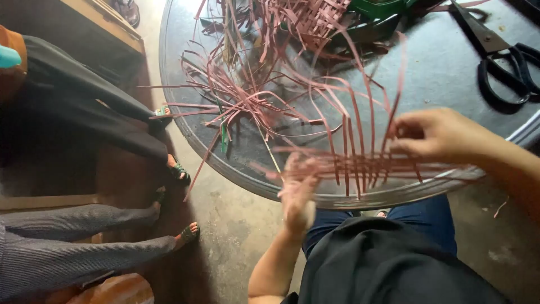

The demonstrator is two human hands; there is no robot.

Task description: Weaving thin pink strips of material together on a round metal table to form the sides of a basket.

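A loose weave of pink strips (365, 160) lies at the near edge of a round glass table (433, 73). My right hand (436, 135) pinches the upright strips at the weave's right side. My left hand (298, 191) is blurred at the weave's left end, its fingers on the horizontal strips at the table rim. More pink strips (253, 90) lie tangled across the table's middle, leading to a partly woven pink mat (312, 19) at the far edge.
Black scissors (503, 62) lie at the table's right. A green object (382, 7) sits at the far edge. Other people's legs and sandalled feet (180, 169) are on the floor at the left, beside a wooden bench (107, 22).
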